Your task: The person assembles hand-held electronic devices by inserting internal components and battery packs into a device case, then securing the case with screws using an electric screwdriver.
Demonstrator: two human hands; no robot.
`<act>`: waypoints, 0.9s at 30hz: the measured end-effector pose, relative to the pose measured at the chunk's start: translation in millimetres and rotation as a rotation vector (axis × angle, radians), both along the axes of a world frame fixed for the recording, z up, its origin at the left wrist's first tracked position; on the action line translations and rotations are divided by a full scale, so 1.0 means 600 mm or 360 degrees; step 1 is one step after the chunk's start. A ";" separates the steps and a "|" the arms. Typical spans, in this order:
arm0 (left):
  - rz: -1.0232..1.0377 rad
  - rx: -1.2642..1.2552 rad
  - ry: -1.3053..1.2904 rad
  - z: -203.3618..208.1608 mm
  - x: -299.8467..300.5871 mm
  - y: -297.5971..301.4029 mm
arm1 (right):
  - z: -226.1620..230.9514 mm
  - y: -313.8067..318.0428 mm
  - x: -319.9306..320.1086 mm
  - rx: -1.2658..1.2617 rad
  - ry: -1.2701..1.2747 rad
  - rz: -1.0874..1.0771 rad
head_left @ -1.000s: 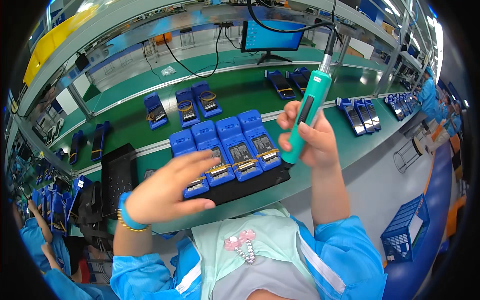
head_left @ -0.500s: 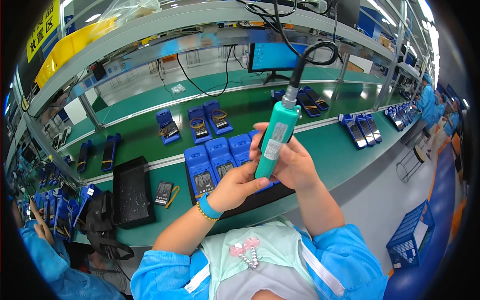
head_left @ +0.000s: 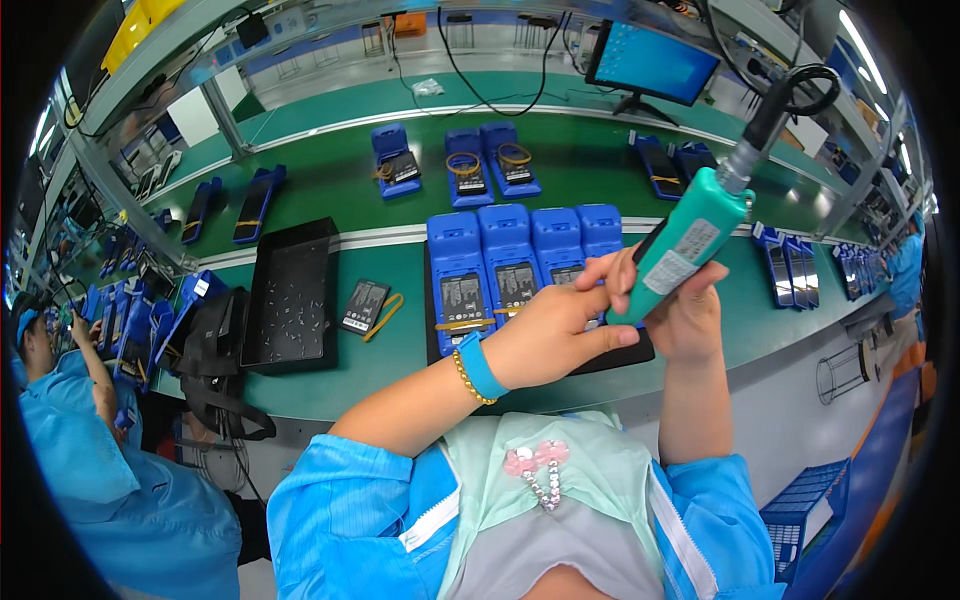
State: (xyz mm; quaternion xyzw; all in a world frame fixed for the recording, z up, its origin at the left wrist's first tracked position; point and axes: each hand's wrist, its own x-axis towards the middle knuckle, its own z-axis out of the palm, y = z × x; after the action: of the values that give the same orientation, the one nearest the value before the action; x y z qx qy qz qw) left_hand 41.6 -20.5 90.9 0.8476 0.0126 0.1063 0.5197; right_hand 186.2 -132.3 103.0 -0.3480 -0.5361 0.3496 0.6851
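Observation:
My right hand (head_left: 685, 305) is wrapped round a teal electric screwdriver (head_left: 685, 245), which is tilted with its cable end up to the right. My left hand (head_left: 550, 335), with a blue wrist strap (head_left: 480, 368) and a gold bracelet, is closed at the screwdriver's lower end. What its fingers pinch there is hidden. Below and beyond the hands, several blue handheld terminals (head_left: 458, 240) lie in a row on a black mat (head_left: 640, 345), backs up, with black batteries (head_left: 463, 298) showing. A rubber band (head_left: 465, 325) crosses the leftmost one.
Left of the mat lie a loose battery (head_left: 364, 306), a yellow-brown band (head_left: 384, 318) and a black tray (head_left: 290, 345) of small screws. More banded terminals (head_left: 467, 178) stand on the green shelf behind. A co-worker in blue (head_left: 110, 460) sits at left; a monitor (head_left: 653, 62) is at the back.
The view has shifted, so the bench appears further left and lower. Both hands and the screwdriver now appear further right; the screwdriver leans more to the right.

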 end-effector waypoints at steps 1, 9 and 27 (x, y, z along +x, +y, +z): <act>0.0042 0.0183 -0.0229 -0.010 -0.006 0.001 | 0.000 0.003 0.002 -0.0005 -0.0041 0.0027; 0.0934 0.0210 -0.0286 -0.063 -0.178 0.088 | 0.011 0.035 -0.017 0.0135 0.0300 0.0065; 0.0970 0.0679 -0.0330 -0.187 -0.222 0.099 | -0.088 0.241 -0.152 -0.0111 0.0474 0.0572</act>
State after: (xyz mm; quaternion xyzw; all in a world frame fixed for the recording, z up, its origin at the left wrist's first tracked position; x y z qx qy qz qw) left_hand -91.4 39.0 -21.2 0.8789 0.1888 0.3412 0.2747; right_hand 94.7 12.5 50.2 -0.2149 -0.4702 0.5317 0.6708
